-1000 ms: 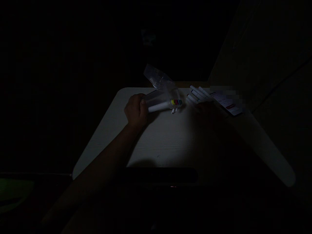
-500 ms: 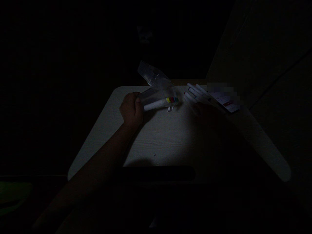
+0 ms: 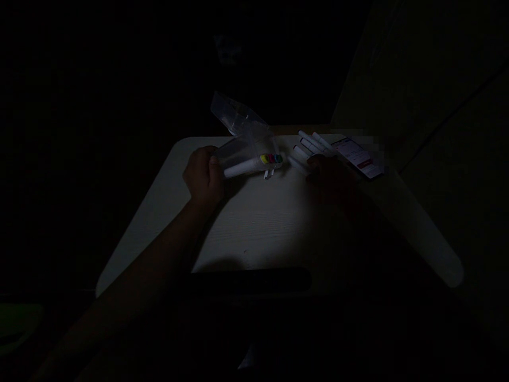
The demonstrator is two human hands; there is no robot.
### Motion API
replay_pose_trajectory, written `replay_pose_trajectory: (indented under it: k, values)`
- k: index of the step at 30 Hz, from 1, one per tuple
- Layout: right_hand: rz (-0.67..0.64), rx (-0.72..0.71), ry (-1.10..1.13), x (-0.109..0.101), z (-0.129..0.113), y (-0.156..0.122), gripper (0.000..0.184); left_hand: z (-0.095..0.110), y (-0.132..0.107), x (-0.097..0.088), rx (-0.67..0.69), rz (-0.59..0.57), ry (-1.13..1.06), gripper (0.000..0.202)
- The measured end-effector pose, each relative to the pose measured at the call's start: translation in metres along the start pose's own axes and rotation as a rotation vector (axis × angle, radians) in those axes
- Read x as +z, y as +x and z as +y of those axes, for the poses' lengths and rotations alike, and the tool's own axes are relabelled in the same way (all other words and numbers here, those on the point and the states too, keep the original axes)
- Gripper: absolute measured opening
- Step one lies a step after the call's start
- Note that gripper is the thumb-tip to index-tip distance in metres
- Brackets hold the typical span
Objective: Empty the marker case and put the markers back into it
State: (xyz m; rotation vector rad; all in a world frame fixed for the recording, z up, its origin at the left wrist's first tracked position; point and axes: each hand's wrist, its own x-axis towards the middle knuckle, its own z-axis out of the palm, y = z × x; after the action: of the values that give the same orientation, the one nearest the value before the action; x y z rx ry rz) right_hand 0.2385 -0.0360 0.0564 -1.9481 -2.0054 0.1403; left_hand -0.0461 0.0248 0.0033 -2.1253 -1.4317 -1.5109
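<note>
My left hand [image 3: 204, 175] is closed round the near end of a clear plastic case [image 3: 242, 151], its flap [image 3: 236, 114] standing up and open at the far side. Inside lie white markers [image 3: 240, 168], and their yellow, red and blue ends [image 3: 271, 158] show at the right end of the case. My right hand [image 3: 332, 172], very dark, grips a white marker [image 3: 298, 165] that points left toward the case. Just beyond that hand, several loose white markers [image 3: 306, 143] lie together on the table.
A phone with a lit screen [image 3: 360, 157] lies at the table's back right. The pale wood-grained table [image 3: 254, 228] has a dark slot [image 3: 250, 280] along its near edge. Something green [image 3: 18, 323] shows at the lower left; the surroundings are nearly black.
The marker at my right hand has come out to the left, closer to the case. My left hand still holds the case. The whole view has shifted slightly.
</note>
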Motion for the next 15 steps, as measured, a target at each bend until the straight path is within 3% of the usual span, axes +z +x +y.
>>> replay_pose_trajectory:
  k: [9, 15]
  values:
    - [0.363, -0.044, 0.275, -0.003, -0.002, 0.006, 0.029, -0.007, -0.003, 0.002, 0.025, 0.02, -0.005, 0.066]
    - [0.515, -0.052, 0.36, -0.008, -0.009, 0.001, 0.025, -0.006, -0.002, 0.001, 0.046, 0.02, 0.02, 0.067]
